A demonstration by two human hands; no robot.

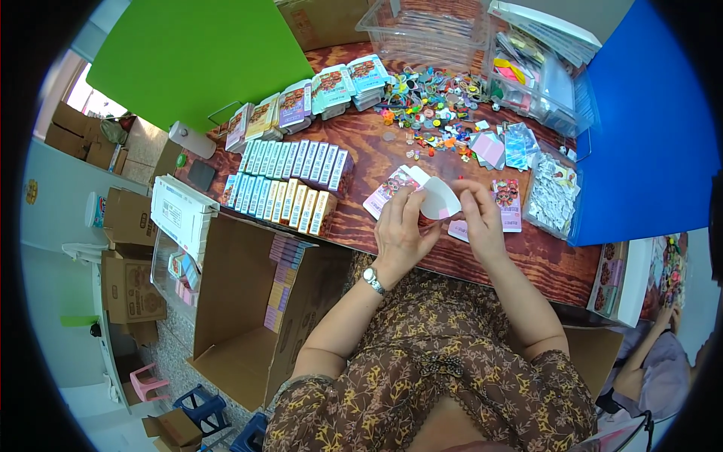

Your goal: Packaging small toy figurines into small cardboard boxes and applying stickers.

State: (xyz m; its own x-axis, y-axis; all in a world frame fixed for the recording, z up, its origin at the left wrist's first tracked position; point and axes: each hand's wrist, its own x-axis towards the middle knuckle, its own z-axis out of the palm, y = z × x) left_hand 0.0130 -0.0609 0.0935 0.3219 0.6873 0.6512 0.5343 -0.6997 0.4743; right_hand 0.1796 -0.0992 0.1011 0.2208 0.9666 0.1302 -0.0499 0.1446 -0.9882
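Observation:
Between my two hands is a small pink printed carton, its white inner flap [439, 200] facing up. My left hand [399, 230] grips the carton from the left, fingers along its edge and thumb underneath. From the right, my right hand [482, 218] pinches the carton's edge by the flap, its fingers curled. Flat pink printed cartons lie on the table on both sides: one [382, 197] beside my left hand, another [509, 197] just beyond my right hand. Part of the held carton is hidden behind my fingers.
Small colourful trinkets [433, 109] are heaped beyond my hands. Rows of filled boxes [294, 162] and stacks of flat cartons [331, 90] stand left. A tray of white packets [553, 188] and blue divider [648, 128] are right. An open cardboard box [241, 301] sits below the table.

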